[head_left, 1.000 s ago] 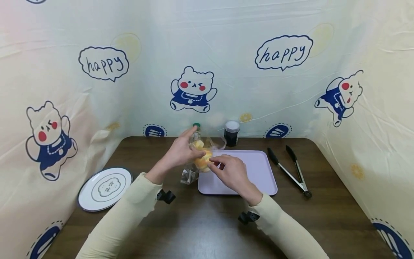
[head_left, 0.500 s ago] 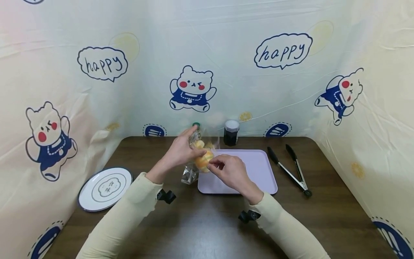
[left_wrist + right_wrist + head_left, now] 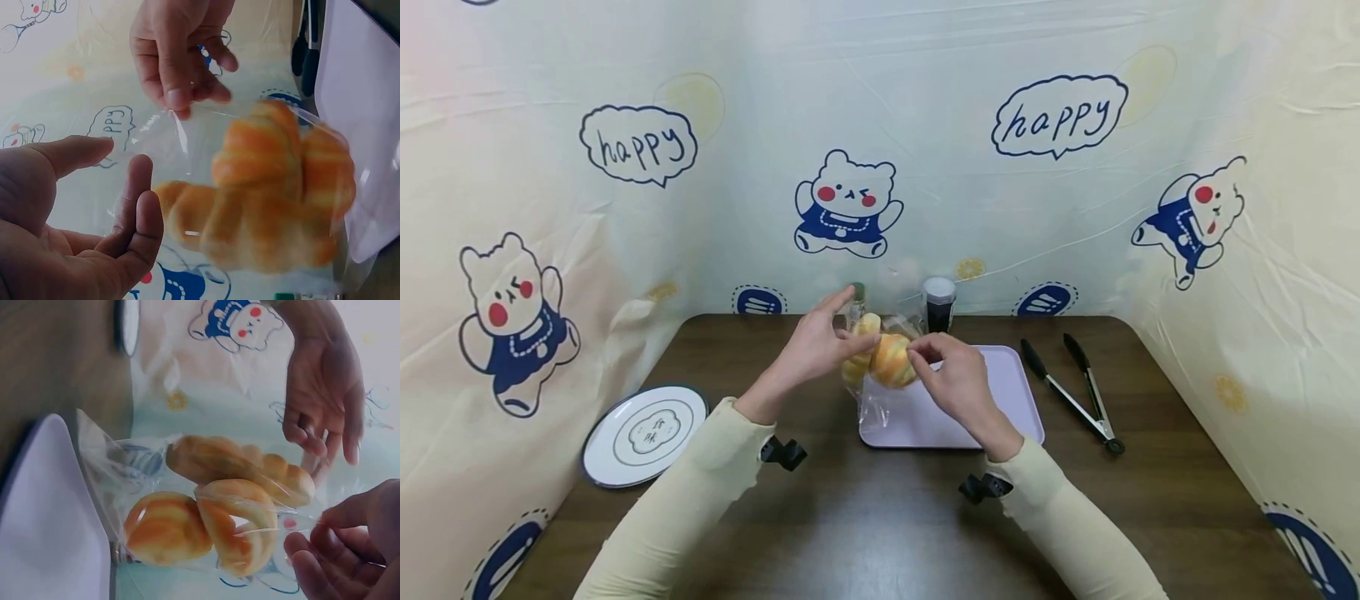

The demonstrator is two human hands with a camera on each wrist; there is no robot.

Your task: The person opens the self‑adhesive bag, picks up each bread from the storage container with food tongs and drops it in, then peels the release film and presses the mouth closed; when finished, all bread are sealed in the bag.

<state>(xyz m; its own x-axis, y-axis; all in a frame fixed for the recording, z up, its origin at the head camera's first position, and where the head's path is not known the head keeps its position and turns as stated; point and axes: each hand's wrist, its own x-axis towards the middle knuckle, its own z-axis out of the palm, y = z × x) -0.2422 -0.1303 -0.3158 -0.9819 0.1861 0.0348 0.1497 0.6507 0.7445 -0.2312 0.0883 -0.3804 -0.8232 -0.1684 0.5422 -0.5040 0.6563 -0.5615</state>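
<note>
Between the two hands hangs a clear plastic bag (image 3: 874, 410) with several bread rolls inside. Two are rounder, orange-brown rolls (image 3: 169, 528); another is a long ridged roll (image 3: 209, 459). My right hand (image 3: 955, 379) pinches the bag's film near its edge between thumb and fingertips. On the other side, my left hand (image 3: 816, 343) is beside the bag, its thumb well apart from its loosely bent fingers (image 3: 149, 215). Those fingers appear to touch the film. The bag is above the left part of a lilac tray (image 3: 1009, 404).
Black-handled tongs (image 3: 1078, 404) lie spread right of the tray. A dark jar with a white lid (image 3: 938, 307) and a green-capped bottle (image 3: 859, 293) stand at the back. At left is a white dark-rimmed plate (image 3: 617, 437). A printed curtain surrounds the wooden table (image 3: 850, 533).
The bag of rolls has shifted right and turned, showing a round roll more fully between the hands. My right hand has moved right and slightly up. My left hand has barely moved.
</note>
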